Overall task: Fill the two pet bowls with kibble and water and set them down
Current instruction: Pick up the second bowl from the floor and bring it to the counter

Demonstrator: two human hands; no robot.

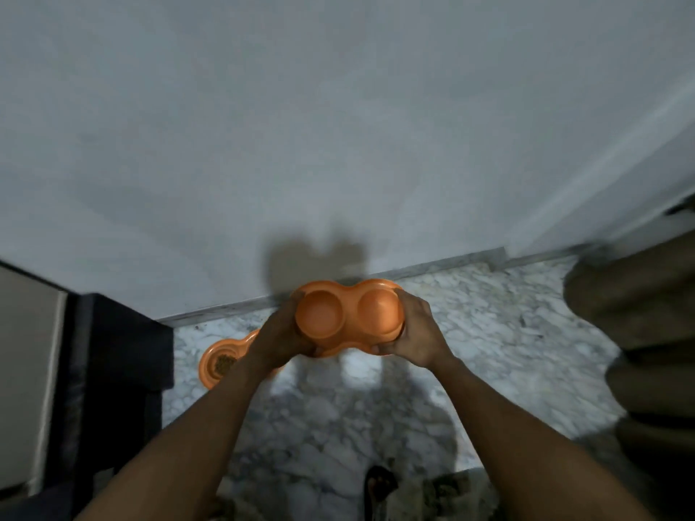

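I hold an orange double pet bowl (348,317) in the air above the marble floor, tilted toward me so both round wells show, and both look empty. My left hand (280,334) grips its left end and my right hand (417,332) grips its right end. A second orange double bowl (220,361) lies on the floor at lower left, near the wall, with brown kibble in its visible well. My left forearm hides its other end.
A white wall (338,126) stands close ahead, meeting the marble floor (470,332). A dark cabinet or furniture side (120,370) is at left. Brown cushioned furniture (639,332) fills the right edge. A sandalled foot (380,483) shows at the bottom.
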